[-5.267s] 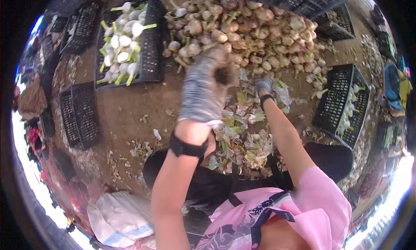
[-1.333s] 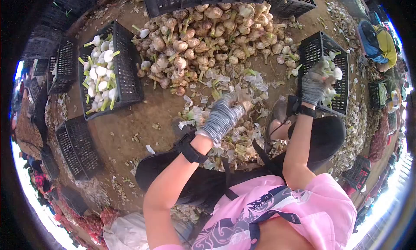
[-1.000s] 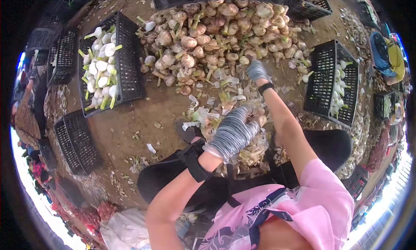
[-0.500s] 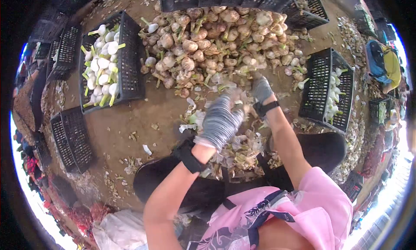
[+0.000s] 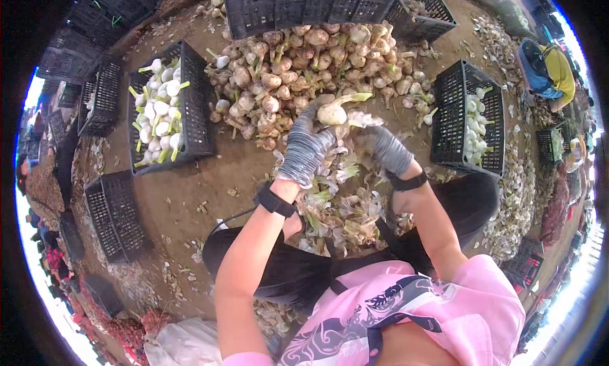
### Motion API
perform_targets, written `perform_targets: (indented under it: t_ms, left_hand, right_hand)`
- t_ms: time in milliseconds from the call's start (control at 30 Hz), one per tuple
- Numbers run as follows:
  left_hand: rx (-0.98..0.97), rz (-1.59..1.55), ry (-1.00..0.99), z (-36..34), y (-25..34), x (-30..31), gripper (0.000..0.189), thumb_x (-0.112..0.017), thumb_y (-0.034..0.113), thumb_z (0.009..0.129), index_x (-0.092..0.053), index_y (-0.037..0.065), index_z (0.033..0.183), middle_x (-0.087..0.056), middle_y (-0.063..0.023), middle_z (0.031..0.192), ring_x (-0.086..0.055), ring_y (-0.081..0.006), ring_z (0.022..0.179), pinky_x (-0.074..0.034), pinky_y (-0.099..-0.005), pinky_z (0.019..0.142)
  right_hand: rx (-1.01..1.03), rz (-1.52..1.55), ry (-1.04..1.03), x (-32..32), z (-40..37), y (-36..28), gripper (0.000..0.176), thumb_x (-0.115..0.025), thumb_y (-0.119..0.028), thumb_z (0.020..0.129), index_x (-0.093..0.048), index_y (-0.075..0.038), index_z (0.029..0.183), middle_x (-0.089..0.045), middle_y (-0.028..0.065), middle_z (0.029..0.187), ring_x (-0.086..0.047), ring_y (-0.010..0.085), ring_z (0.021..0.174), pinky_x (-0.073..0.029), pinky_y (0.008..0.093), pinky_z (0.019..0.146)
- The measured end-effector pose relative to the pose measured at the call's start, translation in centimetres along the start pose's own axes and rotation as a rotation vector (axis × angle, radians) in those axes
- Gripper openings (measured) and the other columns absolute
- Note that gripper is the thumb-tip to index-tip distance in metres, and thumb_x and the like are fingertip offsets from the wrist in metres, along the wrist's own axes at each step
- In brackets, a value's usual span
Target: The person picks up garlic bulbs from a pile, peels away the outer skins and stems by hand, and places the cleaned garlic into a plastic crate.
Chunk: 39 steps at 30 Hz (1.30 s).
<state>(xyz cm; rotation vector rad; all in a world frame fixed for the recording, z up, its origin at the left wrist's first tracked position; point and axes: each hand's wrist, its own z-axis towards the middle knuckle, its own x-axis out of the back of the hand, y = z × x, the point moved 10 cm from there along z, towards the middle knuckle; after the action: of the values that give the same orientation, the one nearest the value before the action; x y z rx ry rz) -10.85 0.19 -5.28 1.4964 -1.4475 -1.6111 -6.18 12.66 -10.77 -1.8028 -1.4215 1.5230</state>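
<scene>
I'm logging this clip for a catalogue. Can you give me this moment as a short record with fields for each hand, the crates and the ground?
left hand: gloved, shut on a garlic bulb with a green stalk, held above the peelings
right hand: gloved, just right of the bulb by a loose strip of skin; grip unclear
garlic pile: unpeeled, on the ground ahead
left crate: black, holds white peeled bulbs
right crate: black, fewer white bulbs

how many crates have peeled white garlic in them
2: the left crate beside the unpeeled garlic pile, and the right crate across from it. Farther crates may hold more, but they are too small to tell.
</scene>
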Motion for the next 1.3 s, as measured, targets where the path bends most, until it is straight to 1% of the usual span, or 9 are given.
perform_targets:
  t_ms: [133, 167, 233, 267, 500, 833, 933, 1233, 1300]
  left_hand:
    - [-0.181, 0.338, 0.038, 0.2, 2.4, -0.1, 0.057, -0.068, -0.005, 0.066, -0.046, 0.004, 0.118, -0.052, -0.0064, 0.109, -0.051, -0.0140, 0.096, -0.043, -0.0266, 0.086]
    - [-0.182, 0.334, 0.036, 0.2, 2.4, -0.3, 0.057, -0.068, -0.005, 0.066, -0.046, 0.004, 0.118, -0.052, -0.0064, 0.109, -0.051, -0.0140, 0.096, -0.043, -0.0266, 0.086]
    - [-0.172, 0.394, 0.010, -0.1, 2.5, -0.9, 0.059, -0.069, -0.003, 0.066, -0.045, 0.004, 0.120, -0.052, -0.0072, 0.111, -0.051, -0.0148, 0.098, -0.043, -0.0273, 0.087]
    - [-0.265, 0.496, 0.019, -0.7, 3.6, -1.4, 0.059, -0.070, -0.001, 0.066, -0.045, 0.003, 0.120, -0.052, -0.0086, 0.112, -0.051, -0.0163, 0.099, -0.044, -0.0282, 0.087]
    - [-0.536, 0.885, 0.004, -2.2, 7.1, -3.9, 0.061, -0.073, 0.003, 0.064, -0.047, 0.006, 0.118, -0.052, -0.0098, 0.111, -0.050, -0.0196, 0.103, -0.045, -0.0302, 0.085]
    - [-0.311, 0.650, -0.107, -1.3, 3.8, -3.1, 0.063, -0.070, 0.004, 0.064, -0.046, 0.010, 0.122, -0.051, -0.0130, 0.110, -0.051, -0.0262, 0.097, -0.046, -0.0314, 0.081]
    - [-0.223, 0.526, -0.107, -1.0, 2.8, -2.7, 0.058, -0.069, -0.003, 0.066, -0.047, 0.007, 0.119, -0.052, -0.0060, 0.112, -0.050, -0.0157, 0.101, -0.044, -0.0289, 0.086]
    - [0.194, -0.191, -0.207, -2.0, 0.1, -3.7, 0.040, -0.060, 0.016, 0.081, -0.048, 0.004, 0.117, -0.053, -0.0082, 0.111, -0.052, -0.0183, 0.099, -0.043, -0.0308, 0.088]
    - [0.293, -0.476, -0.208, -2.1, -1.0, -3.9, 0.037, -0.054, 0.029, 0.086, -0.049, 0.003, 0.112, -0.057, -0.0067, 0.096, -0.057, -0.0155, 0.082, -0.049, -0.0287, 0.066]
  right_hand:
    - [0.196, -1.682, 0.317, 1.5, -1.6, -2.8, 0.039, -0.058, -0.019, 0.082, -0.047, -0.001, 0.115, -0.059, 0.0058, 0.095, -0.055, 0.0112, 0.086, -0.047, 0.0251, 0.075]
    - [0.194, -1.686, 0.318, 0.9, -1.8, -3.9, 0.039, -0.058, -0.019, 0.082, -0.047, -0.001, 0.115, -0.059, 0.0058, 0.095, -0.055, 0.0112, 0.086, -0.047, 0.0251, 0.075]
    - [0.142, -0.580, 0.268, 0.1, -1.8, -5.5, 0.043, -0.060, -0.025, 0.082, -0.048, 0.000, 0.114, -0.059, 0.0062, 0.096, -0.055, 0.0106, 0.088, -0.046, 0.0248, 0.076]
    - [0.277, -0.368, 0.300, -0.8, -1.9, -6.3, 0.038, -0.059, -0.026, 0.083, -0.051, -0.001, 0.110, -0.059, 0.0036, 0.094, -0.053, 0.0087, 0.083, -0.045, 0.0235, 0.073]
    - [0.230, 0.030, 0.380, -2.5, -0.2, -4.6, 0.035, -0.061, -0.028, 0.082, -0.055, -0.002, 0.104, -0.059, 0.0017, 0.092, -0.054, 0.0074, 0.078, -0.045, 0.0221, 0.065]
    - [0.350, -0.465, 0.284, -1.9, -0.9, -7.7, 0.021, -0.057, -0.013, 0.081, -0.058, 0.002, 0.096, -0.062, 0.0045, 0.086, -0.055, 0.0082, 0.078, -0.046, 0.0234, 0.070]
    - [0.309, -0.561, 0.252, -3.3, -1.4, -9.0, 0.021, -0.059, -0.011, 0.080, -0.059, 0.001, 0.096, -0.063, 0.0045, 0.086, -0.055, 0.0078, 0.078, -0.046, 0.0241, 0.072]
    - [0.333, -0.601, 0.241, -3.6, -2.8, -9.9, 0.028, -0.064, -0.011, 0.076, -0.059, 0.000, 0.102, -0.063, 0.0059, 0.094, -0.055, 0.0093, 0.083, -0.045, 0.0256, 0.077]
    - [0.311, -0.587, 0.194, -4.5, -3.0, -9.5, 0.030, -0.064, -0.011, 0.076, -0.059, 0.000, 0.103, -0.063, 0.0069, 0.095, -0.056, 0.0109, 0.085, -0.045, 0.0269, 0.079]
